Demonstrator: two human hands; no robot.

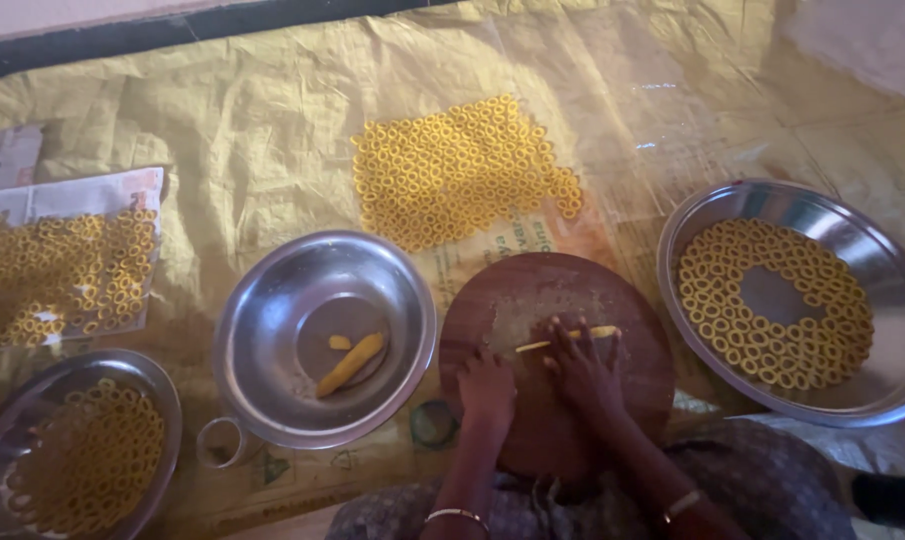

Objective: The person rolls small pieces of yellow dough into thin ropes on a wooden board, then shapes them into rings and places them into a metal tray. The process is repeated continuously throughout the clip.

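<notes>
Both hands on round wooden board (557, 300): right hand (584, 368) flat, fingers spread, pressing a thin yellow dough strip (567, 340); left hand (487, 388) loosely curled beside it, holding nothing visible. Done: rings in the steel tray (877, 260) right of the right hand, plus a ring patch (457, 170) on the plastic sheet (272, 130) beyond the fingers. Left: dough pieces (352, 362) in the steel bowl (272, 300) left of the left hand.

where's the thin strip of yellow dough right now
In the head view the dough strip lies on the round wooden board, low and right of centre, under the right hand, between the steel bowl and the ring-filled plate.
</notes>
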